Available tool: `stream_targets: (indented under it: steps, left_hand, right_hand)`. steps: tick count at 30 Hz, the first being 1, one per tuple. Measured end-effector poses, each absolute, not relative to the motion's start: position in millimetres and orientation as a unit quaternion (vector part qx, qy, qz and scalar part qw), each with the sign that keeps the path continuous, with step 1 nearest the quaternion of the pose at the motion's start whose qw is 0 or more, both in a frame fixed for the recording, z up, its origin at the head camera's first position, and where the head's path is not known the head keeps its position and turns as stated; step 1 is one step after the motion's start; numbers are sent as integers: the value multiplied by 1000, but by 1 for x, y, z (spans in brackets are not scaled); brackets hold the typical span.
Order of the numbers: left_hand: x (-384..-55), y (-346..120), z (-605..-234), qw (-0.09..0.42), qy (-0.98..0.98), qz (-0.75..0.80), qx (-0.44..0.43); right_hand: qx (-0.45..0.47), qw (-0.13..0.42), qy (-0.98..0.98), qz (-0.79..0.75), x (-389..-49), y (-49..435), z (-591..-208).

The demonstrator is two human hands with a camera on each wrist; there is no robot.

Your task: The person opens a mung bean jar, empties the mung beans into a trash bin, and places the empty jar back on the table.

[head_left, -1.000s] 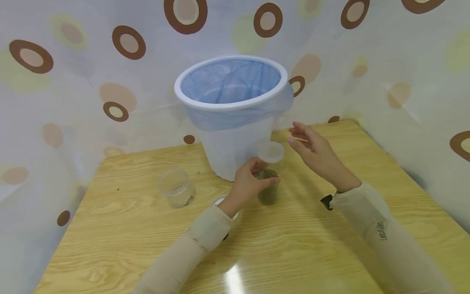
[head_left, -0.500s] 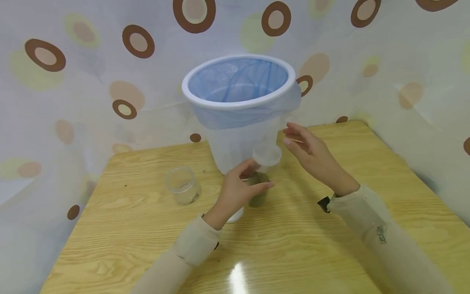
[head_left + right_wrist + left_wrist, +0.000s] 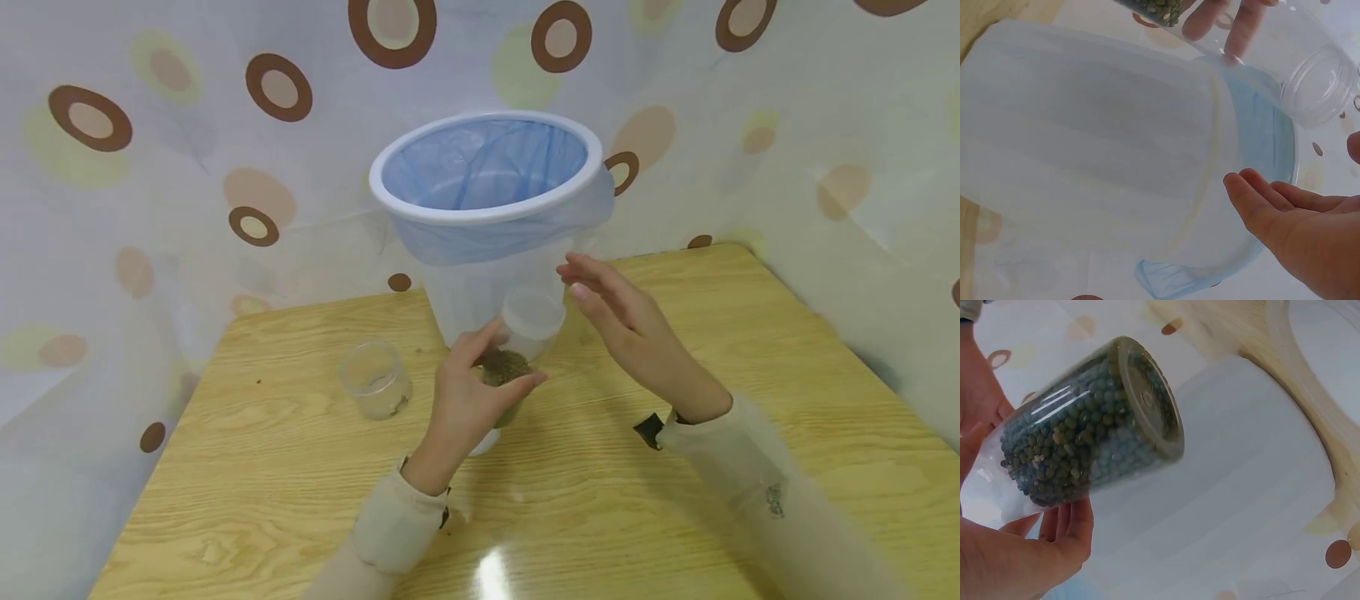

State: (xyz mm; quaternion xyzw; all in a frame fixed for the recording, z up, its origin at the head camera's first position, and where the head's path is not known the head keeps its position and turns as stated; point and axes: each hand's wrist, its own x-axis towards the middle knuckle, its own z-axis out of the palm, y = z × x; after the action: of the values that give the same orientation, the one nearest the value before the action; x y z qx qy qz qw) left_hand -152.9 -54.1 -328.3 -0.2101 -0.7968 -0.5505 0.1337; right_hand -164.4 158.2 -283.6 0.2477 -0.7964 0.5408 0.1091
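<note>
My left hand grips a clear plastic jar around its middle, fingers on one side and thumb on the other. Green mung beans fill its lower part, and the upper part is see-through. The jar leans, its ridged mouth toward the right hand. Beside that mouth my right hand is held up with fingers extended and nothing in it. A white round piece, perhaps a lid, lies on the table partly hidden under the left hand.
Behind the hands stands a white bin lined with a blue plastic bag. To the left, a low clear cup sits on the wooden table. Patterned sheeting surrounds the table.
The left hand has drawn the jar to the left and tilted it slightly more. My right hand has followed a little leftward, staying near the mouth, still holding nothing.
</note>
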Motion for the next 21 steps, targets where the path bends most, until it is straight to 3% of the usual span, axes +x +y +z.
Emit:
stream_targets:
  steps: [7, 15, 21]
  left_hand:
    - [-146, -52, -325, 156, -809, -529, -201]
    - [-146, -50, -329, 240, -823, -459, -232]
    - [-146, -48, -331, 284, -826, -425, -238]
  right_hand:
    - [269, 150, -784, 539, -151, 148, -282]
    - [247, 223, -811, 480, -144, 135, -286]
    - [208, 244, -828, 460, -142, 131, -286]
